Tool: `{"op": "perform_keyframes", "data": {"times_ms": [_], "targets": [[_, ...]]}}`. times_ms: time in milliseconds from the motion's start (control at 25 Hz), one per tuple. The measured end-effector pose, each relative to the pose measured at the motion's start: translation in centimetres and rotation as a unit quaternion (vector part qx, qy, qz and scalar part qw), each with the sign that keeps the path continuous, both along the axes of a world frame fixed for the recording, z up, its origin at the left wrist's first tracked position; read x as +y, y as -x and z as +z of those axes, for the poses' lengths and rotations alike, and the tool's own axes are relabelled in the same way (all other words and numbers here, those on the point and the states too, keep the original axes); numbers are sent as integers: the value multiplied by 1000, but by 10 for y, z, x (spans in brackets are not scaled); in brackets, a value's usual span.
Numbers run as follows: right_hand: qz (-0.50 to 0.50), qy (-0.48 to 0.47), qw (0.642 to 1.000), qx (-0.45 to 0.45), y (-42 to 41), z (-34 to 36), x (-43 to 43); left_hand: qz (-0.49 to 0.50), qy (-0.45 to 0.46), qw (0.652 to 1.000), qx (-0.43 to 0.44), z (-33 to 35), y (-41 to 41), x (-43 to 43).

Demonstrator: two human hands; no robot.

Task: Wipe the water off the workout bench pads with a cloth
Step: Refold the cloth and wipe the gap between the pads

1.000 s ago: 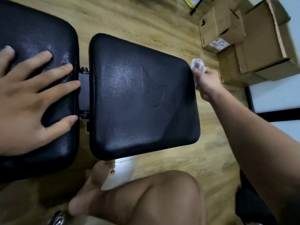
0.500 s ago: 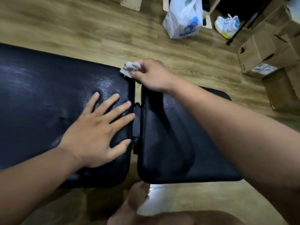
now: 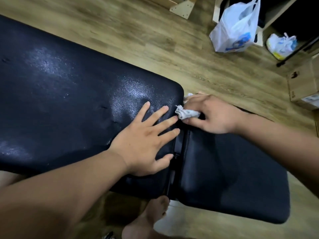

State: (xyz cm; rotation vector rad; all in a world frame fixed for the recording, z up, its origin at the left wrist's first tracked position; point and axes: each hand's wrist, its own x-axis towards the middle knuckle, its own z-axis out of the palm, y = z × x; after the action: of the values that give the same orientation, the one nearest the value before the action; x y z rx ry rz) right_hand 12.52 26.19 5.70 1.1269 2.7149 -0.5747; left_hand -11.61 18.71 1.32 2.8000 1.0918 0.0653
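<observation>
Left hand (image 3: 146, 140) lies flat, grip released, steadying the long pad (image 3: 69, 100), so the right hand (image 3: 212, 114), clenching the cloth (image 3: 187, 113), can dab the gap at 3 o'clock.

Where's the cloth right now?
The cloth is bunched in the right hand, at the gap between the two bench pads, beside the left hand's fingertips.

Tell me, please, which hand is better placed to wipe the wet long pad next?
The right hand: it already grips the crumpled white cloth at the gap beside the long black bench pad. The left hand lies flat and empty on that pad.
</observation>
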Motion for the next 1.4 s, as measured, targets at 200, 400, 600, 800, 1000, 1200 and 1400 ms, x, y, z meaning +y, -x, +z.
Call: {"op": "perform_keyframes", "data": {"times_ms": [200,400,600,800,1000,1200,1400], "targets": [[-219,2,972,-89,-12,1,48,6,4,1000,3,1,0,-1],[-53,3,998,18,-5,-1,5,0,11,1000,-13,1,-1,0],[-85,30,994,-64,-7,-3,38,1,13,1000,0,3,0,1],[-41,-57,996,-49,3,-12,-5,11,11,1000,4,3,0,1],[-140,29,987,-72,3,-7,29,11,5,1000,8,4,-2,1],[-187,27,982,8,1,-11,20,7,-6,1000,6,3,-1,0],[-335,66,938,51,0,-14,29,3,-9,1000,-7,1,-2,1]]}}
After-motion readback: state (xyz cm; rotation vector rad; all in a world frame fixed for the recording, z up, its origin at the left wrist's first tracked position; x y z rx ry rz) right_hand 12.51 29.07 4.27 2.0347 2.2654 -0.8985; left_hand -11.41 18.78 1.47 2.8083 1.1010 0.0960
